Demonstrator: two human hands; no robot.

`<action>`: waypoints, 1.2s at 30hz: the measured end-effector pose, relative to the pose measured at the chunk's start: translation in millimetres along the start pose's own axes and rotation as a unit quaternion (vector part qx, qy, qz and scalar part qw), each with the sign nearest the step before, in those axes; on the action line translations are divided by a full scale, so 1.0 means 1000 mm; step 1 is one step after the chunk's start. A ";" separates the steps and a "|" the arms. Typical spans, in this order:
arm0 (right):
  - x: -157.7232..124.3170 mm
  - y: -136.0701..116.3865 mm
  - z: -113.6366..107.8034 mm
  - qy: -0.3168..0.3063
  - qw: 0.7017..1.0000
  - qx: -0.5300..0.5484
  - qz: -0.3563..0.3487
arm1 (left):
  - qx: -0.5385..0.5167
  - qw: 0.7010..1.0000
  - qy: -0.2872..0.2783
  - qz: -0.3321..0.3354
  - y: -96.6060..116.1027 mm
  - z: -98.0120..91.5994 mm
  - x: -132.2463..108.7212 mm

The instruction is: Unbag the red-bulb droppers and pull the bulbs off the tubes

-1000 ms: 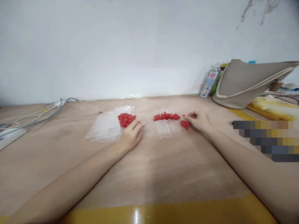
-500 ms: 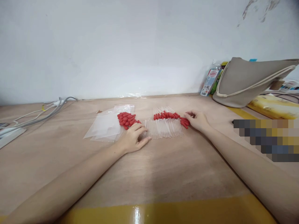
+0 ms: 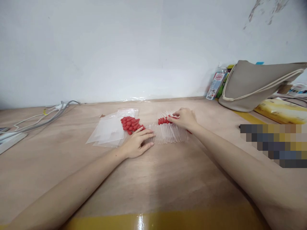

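My left hand (image 3: 137,143) lies palm down with its fingers spread over the left end of a row of thin clear dropper tubes (image 3: 168,133). Just beyond its fingertips is a pile of red rubber bulbs (image 3: 129,124), partly on flat clear plastic bags (image 3: 105,129). Behind the tubes runs a second line of red bulbs (image 3: 163,121), with clear tubes pointing toward the wall. My right hand (image 3: 185,118) is over this line, thumb and forefinger closed around a red bulb. It hides the right part of the line.
White and grey cables (image 3: 54,116) lie at the left by the wall. On the right stand a grey bag (image 3: 254,84) and a labelled bottle (image 3: 215,84), with a yellow package (image 3: 280,110) in front. Yellow tape (image 3: 168,218) runs along the table's near edge.
My right hand has moved left, from the loose red bulbs at the right end to the middle of the line of bulbs. My left hand has hardly moved.
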State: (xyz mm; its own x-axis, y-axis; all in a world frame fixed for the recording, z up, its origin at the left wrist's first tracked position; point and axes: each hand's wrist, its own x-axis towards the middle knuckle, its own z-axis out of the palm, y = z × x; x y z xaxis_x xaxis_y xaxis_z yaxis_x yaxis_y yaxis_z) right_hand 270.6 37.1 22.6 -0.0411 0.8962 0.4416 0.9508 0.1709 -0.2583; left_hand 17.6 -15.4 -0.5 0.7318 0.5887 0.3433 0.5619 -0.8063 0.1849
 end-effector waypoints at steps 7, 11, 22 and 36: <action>0.002 -0.011 0.012 0.007 1.000 0.009 0.021 | 0.034 0.999 0.029 0.007 -0.004 0.004 -0.002; 0.000 -0.014 0.009 0.042 0.995 0.064 0.069 | 0.055 0.998 0.030 0.005 -0.003 0.004 -0.003; -0.067 0.004 -0.005 0.132 0.942 0.198 -0.237 | 0.237 0.948 0.198 0.073 0.009 0.008 0.014; -0.078 -0.027 0.014 0.159 0.915 0.059 -0.365 | 0.245 0.944 0.167 0.144 0.018 0.011 0.017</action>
State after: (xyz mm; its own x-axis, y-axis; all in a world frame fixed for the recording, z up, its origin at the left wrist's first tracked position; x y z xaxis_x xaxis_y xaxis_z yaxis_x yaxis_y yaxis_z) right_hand 244.0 -31.7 -17.3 -0.5435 0.3645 0.7562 0.6646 0.7371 0.1224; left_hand 44.3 -19.0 -1.4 0.7650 0.2312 0.6012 0.5289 -0.7582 -0.3814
